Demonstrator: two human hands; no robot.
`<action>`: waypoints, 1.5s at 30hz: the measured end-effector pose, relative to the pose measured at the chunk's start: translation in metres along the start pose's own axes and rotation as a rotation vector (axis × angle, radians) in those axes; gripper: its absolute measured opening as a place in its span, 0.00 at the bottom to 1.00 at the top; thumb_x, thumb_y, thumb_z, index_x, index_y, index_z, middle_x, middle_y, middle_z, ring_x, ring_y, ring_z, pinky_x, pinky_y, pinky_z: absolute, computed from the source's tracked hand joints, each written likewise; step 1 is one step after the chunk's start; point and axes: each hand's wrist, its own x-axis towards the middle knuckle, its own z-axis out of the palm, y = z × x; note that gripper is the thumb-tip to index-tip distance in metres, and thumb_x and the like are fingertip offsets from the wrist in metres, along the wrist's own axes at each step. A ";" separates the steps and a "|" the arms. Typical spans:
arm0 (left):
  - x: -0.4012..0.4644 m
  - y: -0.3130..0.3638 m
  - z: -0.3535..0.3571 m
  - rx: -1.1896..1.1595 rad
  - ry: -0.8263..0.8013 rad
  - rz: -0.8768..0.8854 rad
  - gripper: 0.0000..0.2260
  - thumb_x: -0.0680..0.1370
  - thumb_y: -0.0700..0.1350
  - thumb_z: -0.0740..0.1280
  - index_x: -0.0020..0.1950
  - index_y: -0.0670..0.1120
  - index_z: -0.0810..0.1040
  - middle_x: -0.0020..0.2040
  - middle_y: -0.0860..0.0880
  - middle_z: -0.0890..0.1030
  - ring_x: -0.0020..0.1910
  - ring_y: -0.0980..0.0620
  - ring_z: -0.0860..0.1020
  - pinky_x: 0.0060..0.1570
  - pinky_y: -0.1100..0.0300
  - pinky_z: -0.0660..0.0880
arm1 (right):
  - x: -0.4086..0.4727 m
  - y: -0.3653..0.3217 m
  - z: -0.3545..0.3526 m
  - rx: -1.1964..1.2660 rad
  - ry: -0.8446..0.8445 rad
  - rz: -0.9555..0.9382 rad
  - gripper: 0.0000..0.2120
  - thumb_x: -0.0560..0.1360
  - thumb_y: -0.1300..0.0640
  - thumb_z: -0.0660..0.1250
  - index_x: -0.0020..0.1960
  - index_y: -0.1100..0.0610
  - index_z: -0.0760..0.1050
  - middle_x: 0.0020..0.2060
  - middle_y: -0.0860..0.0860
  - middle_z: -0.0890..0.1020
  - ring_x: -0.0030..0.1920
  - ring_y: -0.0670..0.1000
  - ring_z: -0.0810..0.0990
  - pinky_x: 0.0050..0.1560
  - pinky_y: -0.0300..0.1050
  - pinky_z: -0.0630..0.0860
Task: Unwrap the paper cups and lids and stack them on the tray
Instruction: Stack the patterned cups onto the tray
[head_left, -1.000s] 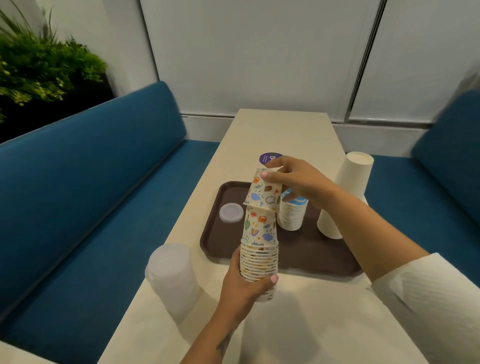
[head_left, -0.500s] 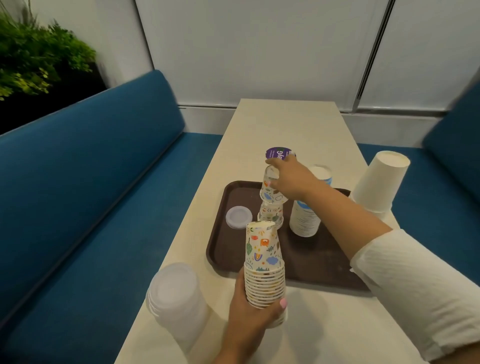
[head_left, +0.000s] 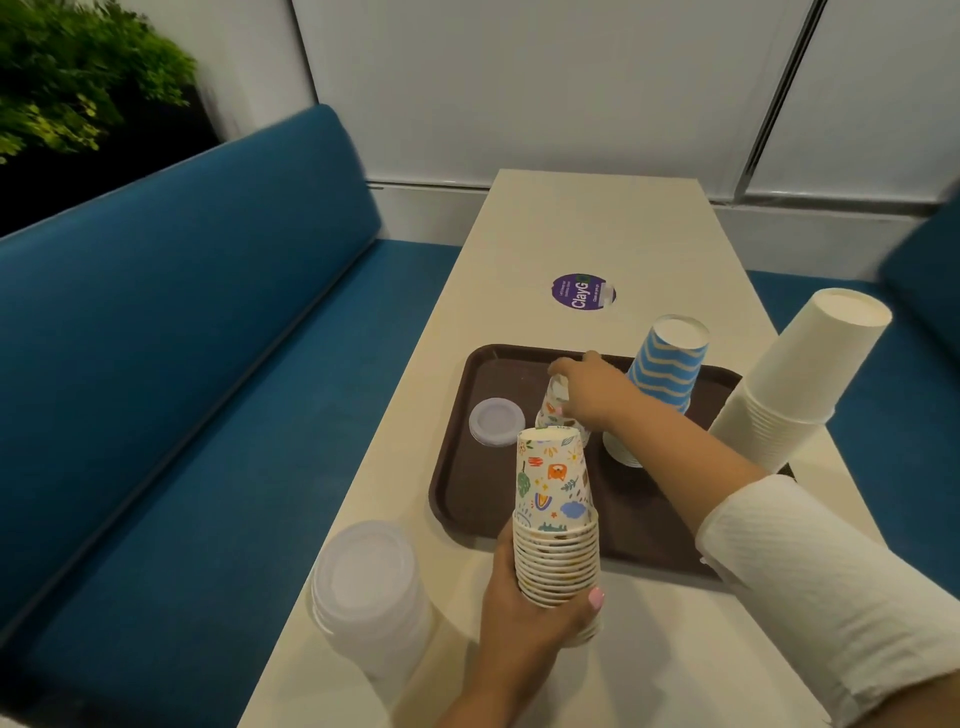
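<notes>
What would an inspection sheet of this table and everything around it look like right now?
Surface: cream table, brown tray on it.
Job's things: single lid and blue-striped cup stack on tray; white cup stack and lid stack off it.
Clutter: purple sticker.
Grips: left hand holds patterned cup stack; right hand sets patterned cup on tray.
Cables: nothing seen.
Surroundings: blue bench, plant.

The right arm wears a white sleeve (head_left: 826, 587) with a fine diagonal ribbed texture, pushed up to mid-forearm. The left arm is bare. The left hand (head_left: 524, 613) has a pink-painted thumbnail (head_left: 596, 597).
</notes>
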 end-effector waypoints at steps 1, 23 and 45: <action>0.001 0.000 0.000 0.000 -0.005 0.001 0.39 0.58 0.49 0.80 0.66 0.53 0.69 0.55 0.61 0.81 0.55 0.56 0.80 0.47 0.64 0.78 | -0.002 0.000 0.002 -0.003 -0.010 0.000 0.29 0.76 0.59 0.68 0.74 0.50 0.61 0.67 0.58 0.65 0.60 0.60 0.75 0.55 0.45 0.74; 0.014 0.012 0.010 0.070 0.003 0.080 0.38 0.58 0.53 0.79 0.66 0.51 0.71 0.56 0.51 0.82 0.53 0.53 0.82 0.51 0.59 0.79 | -0.086 -0.020 -0.084 0.334 -0.339 -0.176 0.20 0.72 0.44 0.71 0.60 0.52 0.74 0.47 0.52 0.83 0.45 0.55 0.84 0.43 0.46 0.82; 0.004 0.008 -0.005 0.041 0.026 -0.039 0.42 0.54 0.59 0.78 0.64 0.54 0.67 0.58 0.58 0.78 0.53 0.59 0.80 0.44 0.69 0.77 | -0.030 -0.021 -0.083 0.170 0.242 -0.087 0.28 0.73 0.46 0.69 0.69 0.53 0.66 0.63 0.56 0.71 0.57 0.56 0.75 0.50 0.46 0.71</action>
